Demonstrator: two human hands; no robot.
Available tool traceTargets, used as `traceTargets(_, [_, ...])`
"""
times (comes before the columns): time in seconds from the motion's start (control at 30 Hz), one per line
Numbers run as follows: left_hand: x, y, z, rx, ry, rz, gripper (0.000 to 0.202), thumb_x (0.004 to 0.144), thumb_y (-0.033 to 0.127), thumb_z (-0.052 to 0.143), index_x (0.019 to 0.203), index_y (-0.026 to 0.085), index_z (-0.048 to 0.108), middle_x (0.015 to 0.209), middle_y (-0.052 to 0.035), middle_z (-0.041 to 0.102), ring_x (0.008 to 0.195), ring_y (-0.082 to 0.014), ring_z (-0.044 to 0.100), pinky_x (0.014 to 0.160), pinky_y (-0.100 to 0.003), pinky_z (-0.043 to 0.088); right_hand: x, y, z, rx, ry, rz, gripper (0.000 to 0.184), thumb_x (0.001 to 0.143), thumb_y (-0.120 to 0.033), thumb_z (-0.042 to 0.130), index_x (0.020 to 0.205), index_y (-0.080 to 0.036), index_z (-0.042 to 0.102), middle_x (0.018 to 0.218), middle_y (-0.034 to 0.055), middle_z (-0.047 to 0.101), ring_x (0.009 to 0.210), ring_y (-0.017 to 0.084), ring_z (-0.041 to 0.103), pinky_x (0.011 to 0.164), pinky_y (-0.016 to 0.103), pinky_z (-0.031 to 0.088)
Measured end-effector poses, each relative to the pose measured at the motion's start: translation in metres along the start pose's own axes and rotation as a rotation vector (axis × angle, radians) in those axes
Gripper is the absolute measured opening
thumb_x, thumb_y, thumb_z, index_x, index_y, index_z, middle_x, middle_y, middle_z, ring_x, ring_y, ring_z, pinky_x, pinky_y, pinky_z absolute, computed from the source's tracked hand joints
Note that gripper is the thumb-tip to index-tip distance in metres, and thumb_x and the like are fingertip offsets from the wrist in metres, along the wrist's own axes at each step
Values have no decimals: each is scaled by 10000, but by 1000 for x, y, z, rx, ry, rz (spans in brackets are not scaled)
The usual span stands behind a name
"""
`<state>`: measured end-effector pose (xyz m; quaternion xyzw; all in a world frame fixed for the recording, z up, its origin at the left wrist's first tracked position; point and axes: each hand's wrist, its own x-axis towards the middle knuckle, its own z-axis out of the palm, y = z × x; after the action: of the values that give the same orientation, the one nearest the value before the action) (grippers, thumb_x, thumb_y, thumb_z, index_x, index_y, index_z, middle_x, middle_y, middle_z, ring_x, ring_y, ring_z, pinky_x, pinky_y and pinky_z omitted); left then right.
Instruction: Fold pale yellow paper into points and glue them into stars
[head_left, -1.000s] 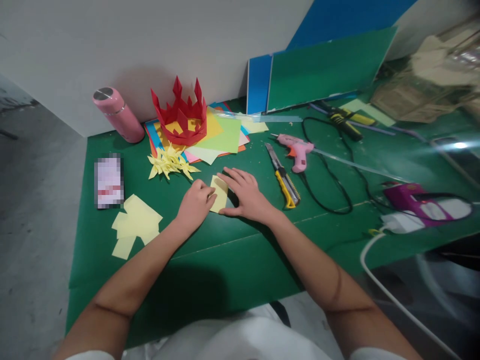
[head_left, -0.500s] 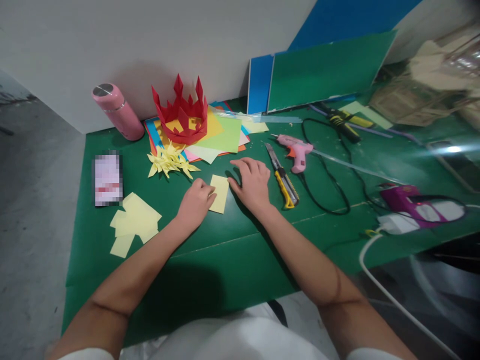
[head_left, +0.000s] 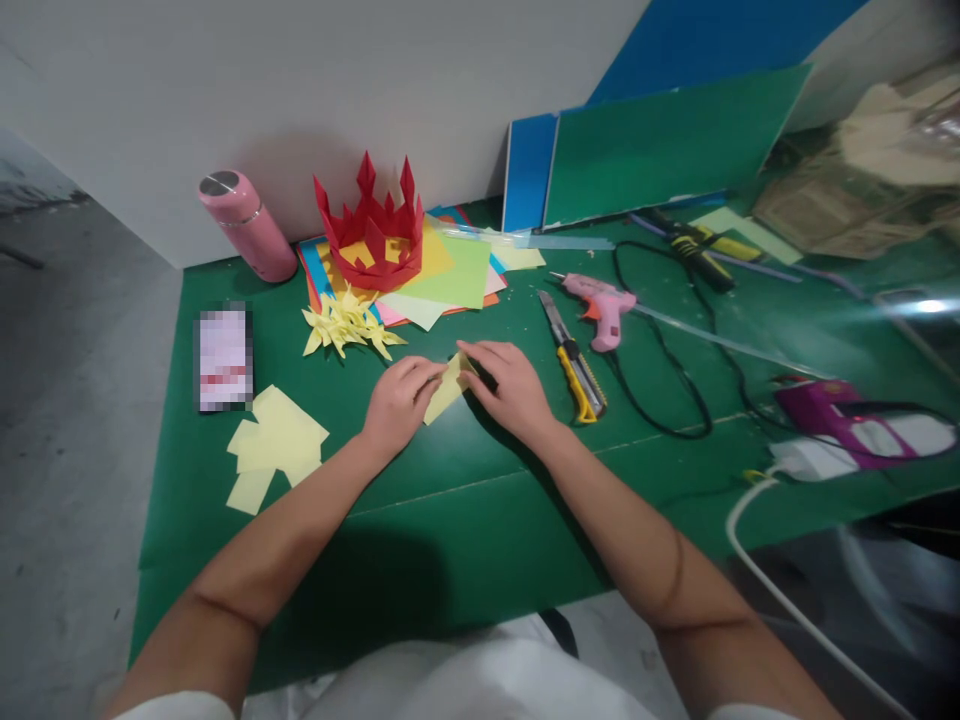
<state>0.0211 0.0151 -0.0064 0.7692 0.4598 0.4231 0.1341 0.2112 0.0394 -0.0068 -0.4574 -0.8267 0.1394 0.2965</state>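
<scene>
A folded pale yellow paper [head_left: 448, 391] lies on the green table mat [head_left: 420, 520], its right edge lifted. My left hand [head_left: 399, 403] is curled, its fingertips pinching the paper's left side. My right hand [head_left: 510, 385] pinches the paper's upper right edge between thumb and fingers. Just behind the hands lies a heap of small folded yellow paper pieces [head_left: 346, 325]. Further back a red paper crown [head_left: 373, 228] stands on a stack of coloured paper sheets [head_left: 450, 275].
Loose pale yellow paper squares [head_left: 276, 445] lie at the left, beside a phone [head_left: 223, 357]. A pink flask [head_left: 247, 225] stands by the wall. Right of my hands are a yellow utility knife [head_left: 574, 357], a pink glue gun [head_left: 601, 305], black cables [head_left: 667, 370] and a purple tool [head_left: 840, 415].
My right hand left the paper, moved toward the knife, then came back and took hold of the paper's right edge, lifting it. The left hand stayed on the paper.
</scene>
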Motion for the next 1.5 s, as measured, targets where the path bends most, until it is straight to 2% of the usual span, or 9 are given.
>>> traceTargets(0.27, [1, 5, -4, -41, 117, -92, 142, 898, 232, 542, 952, 195, 668, 895, -34, 671, 848, -136, 626, 780, -274, 518, -4, -6, 0, 74, 108, -26, 238, 899, -216, 501, 1097, -239, 633, 1010, 57, 705, 904, 193, 653, 787, 354, 541])
traceTargets(0.5, [1, 2, -3, -30, 82, -75, 114, 850, 220, 609, 943, 207, 673, 965, -40, 619, 902, -148, 606, 831, -298, 514, -4, -5, 0, 136, 213, 107, 109, 848, -218, 577, 943, -235, 628, 864, 16, 708, 701, 159, 650, 685, 311, 543])
traceTargets(0.67, [1, 2, -3, -15, 66, -105, 249, 833, 223, 629, 1082, 215, 620, 1017, -46, 621, 977, -173, 592, 895, -331, 496, -4, -5, -1, 164, 212, 148, 66, 848, -222, 561, 885, -239, 613, 843, 7, 705, 698, 161, 654, 662, 305, 531])
traceTargets(0.73, [2, 2, -3, -15, 65, -103, 257, 814, 216, 647, 1069, 216, 611, 1035, -48, 614, 990, -182, 586, 908, -351, 492, -3, -6, -3, 154, 225, 119, 57, 852, -215, 549, 856, -237, 602, 846, 11, 706, 724, 170, 655, 684, 323, 528])
traceTargets(0.87, [1, 0, -2, -26, 83, -91, 86, 801, 132, 617, 847, 201, 637, 1030, -47, 586, 988, -175, 584, 894, -362, 497, 1, -6, -9, 52, 301, -23, 63, 831, -198, 578, 782, -235, 595, 925, 36, 688, 896, 216, 630, 818, 410, 485])
traceTargets(0.93, [1, -2, -2, -19, 77, -81, 109, 799, 106, 597, 805, 202, 649, 1051, -50, 571, 997, -172, 576, 873, -359, 501, 1, -6, -12, -14, 335, -65, 67, 810, -188, 595, 764, -236, 600, 883, 42, 653, 877, 220, 604, 787, 412, 469])
traceTargets(1.1, [1, -1, -4, 170, 126, -24, 142, 747, 114, 669, 745, 251, 703, 1130, -35, 568, 1078, -218, 509, 938, -427, 417, -1, -6, -12, 52, 134, -267, 107, 798, -135, 540, 852, -228, 538, 864, 47, 629, 824, 195, 578, 738, 355, 467])
traceTargets(1.23, [1, 1, -6, 243, 112, -5, 140, 766, 131, 659, 734, 258, 708, 998, -31, 618, 959, -204, 518, 863, -392, 407, -2, -4, -7, 42, 35, -233, 134, 798, -147, 531, 908, -218, 502, 847, 57, 613, 782, 193, 550, 696, 325, 467])
traceTargets(1.5, [2, 1, -8, 152, -147, 72, 136, 787, 102, 528, 807, 200, 621, 893, -33, 699, 869, -191, 620, 771, -343, 456, -1, -1, -8, 26, -106, -256, 158, 780, -107, 485, 863, -218, 560, 942, 73, 653, 915, 209, 578, 810, 347, 478])
